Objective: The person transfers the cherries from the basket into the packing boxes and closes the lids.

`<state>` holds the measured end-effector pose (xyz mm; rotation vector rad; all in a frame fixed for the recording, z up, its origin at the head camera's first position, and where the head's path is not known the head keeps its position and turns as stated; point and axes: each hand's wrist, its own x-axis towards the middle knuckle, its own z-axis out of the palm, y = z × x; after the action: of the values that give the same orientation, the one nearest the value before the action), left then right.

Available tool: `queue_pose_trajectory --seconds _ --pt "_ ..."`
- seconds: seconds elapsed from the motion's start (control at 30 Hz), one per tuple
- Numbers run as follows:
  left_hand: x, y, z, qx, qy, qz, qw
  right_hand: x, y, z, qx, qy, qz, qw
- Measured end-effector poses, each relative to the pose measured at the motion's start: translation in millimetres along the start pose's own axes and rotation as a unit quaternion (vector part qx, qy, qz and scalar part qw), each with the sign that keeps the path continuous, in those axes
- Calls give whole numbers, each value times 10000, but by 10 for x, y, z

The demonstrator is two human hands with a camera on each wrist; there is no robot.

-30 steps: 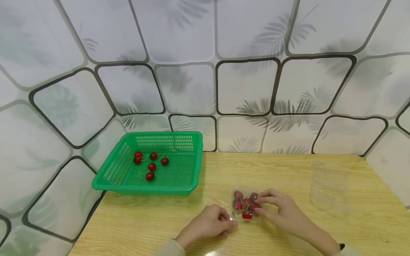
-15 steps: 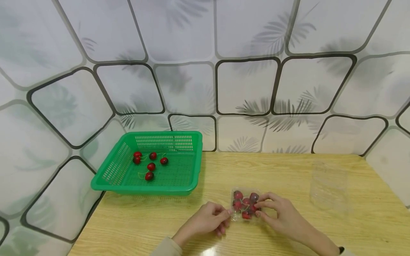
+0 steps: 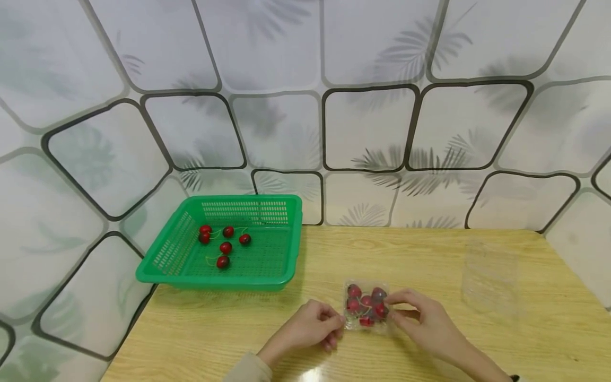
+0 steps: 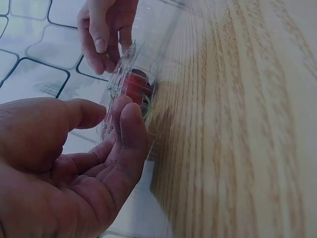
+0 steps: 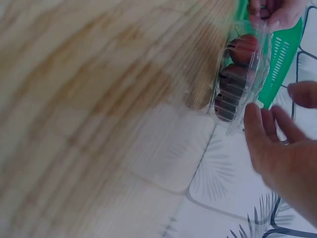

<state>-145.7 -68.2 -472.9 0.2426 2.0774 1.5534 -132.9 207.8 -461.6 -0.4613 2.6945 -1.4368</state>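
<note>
A small clear plastic box (image 3: 366,307) with several red cherries (image 3: 366,305) lies on the wooden table (image 3: 429,254) near its front edge. My left hand (image 3: 340,321) pinches the box's left edge with curled fingers; the left wrist view shows the thumb and fingertips of that hand (image 4: 111,109) at the box's rim (image 4: 121,74). My right hand (image 3: 395,306) sits at the box's right edge, thumb and forefinger spread apart. In the right wrist view the right hand's fingers (image 5: 272,101) are nearly straight, just short of the box (image 5: 242,74).
A green slotted basket (image 3: 215,278) stands at the table's back left with several cherries (image 3: 224,241) in it. A second clear plastic container (image 3: 489,281) lies at the right. Tiled-pattern walls close the back and both sides.
My left hand has slid right to the box's left edge. My right hand's fingers drew back from over the cherries to the box's right edge.
</note>
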Motion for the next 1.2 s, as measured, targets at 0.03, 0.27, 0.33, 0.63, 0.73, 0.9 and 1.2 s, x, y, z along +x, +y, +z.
queue_pose_trajectory --seconds 0.03,0.27,0.33,0.63,0.73,0.9,1.2 --pt "0 3 3 4 1 -3 10000 3 -8 -14 28 7 385 9993" --pt "4 17 17 -18 73 -119 9999 22 51 -112 445 -1025 2000 9734" --pt "12 18 18 -21 72 -160 9998 20 80 -118 795 -1433 2069 9645" --pt "61 -6 75 -167 65 -318 9993 -11 85 -75 1293 -1941 1972 9522" --pt "60 -1 94 -315 110 -356 9988 -8 88 -43 1381 -1973 1974 9503" --pt "56 -1 106 -490 107 -366 9981 6 94 -5 1430 -1931 1967 9506" --pt "69 -26 102 -427 111 -335 9985 20 124 15 1523 -1904 1912 9508"
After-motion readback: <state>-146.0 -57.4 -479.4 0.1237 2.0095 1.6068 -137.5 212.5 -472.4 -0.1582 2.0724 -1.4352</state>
